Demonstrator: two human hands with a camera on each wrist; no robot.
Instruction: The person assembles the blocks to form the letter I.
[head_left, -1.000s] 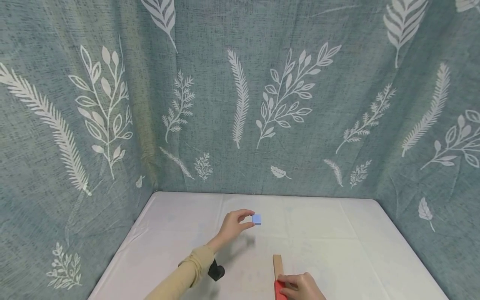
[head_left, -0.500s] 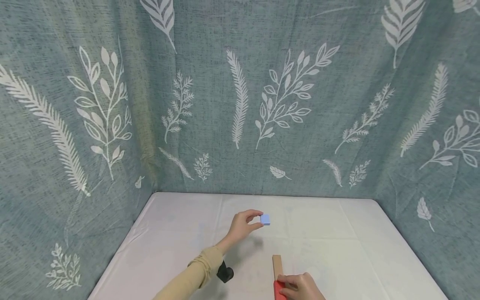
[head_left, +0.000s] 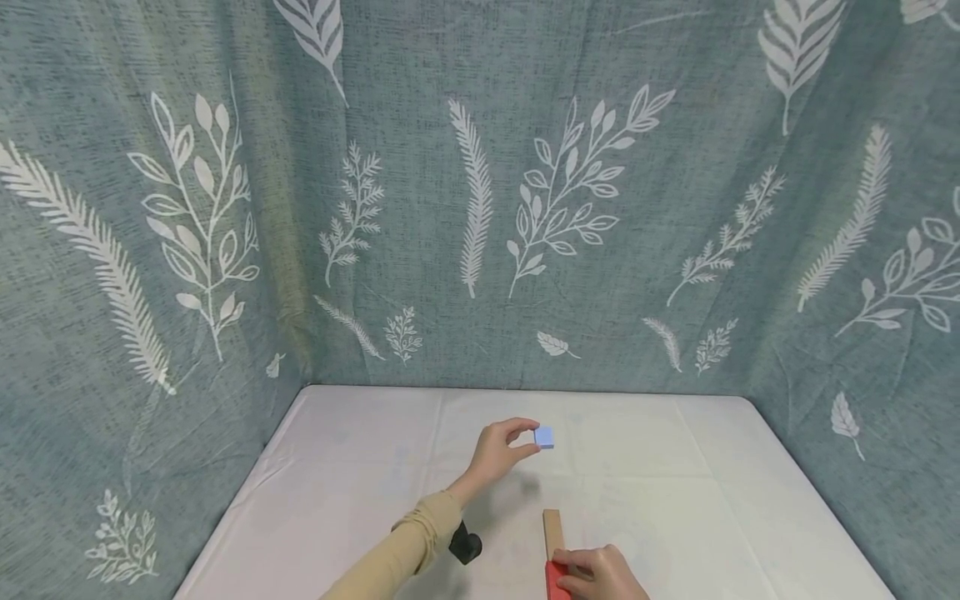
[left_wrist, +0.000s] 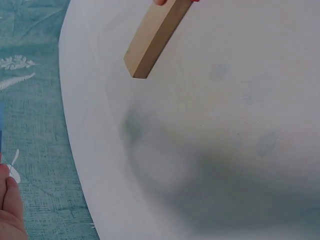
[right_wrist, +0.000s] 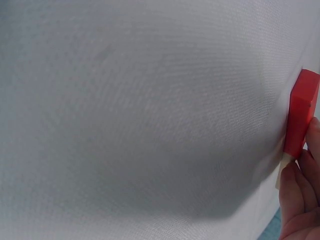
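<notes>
My left hand pinches a small light blue block between thumb and fingers, held above the far middle of the table, its shadow below. In the left wrist view, only part of that hand shows at the left edge. My right hand grips a red block near the front edge of the view, fingers at the seam where it meets a plain wooden block. These two lie end to end in line on the table. The right wrist view shows the fingers against the red block.
A white cloth covers the table. Green leaf-patterned curtains stand behind and at both sides. A black wrist-worn device sits under the left forearm.
My left hand has moved to the right with the blue block, slowing lately. My right hand and the red and wooden blocks have stayed in place.
</notes>
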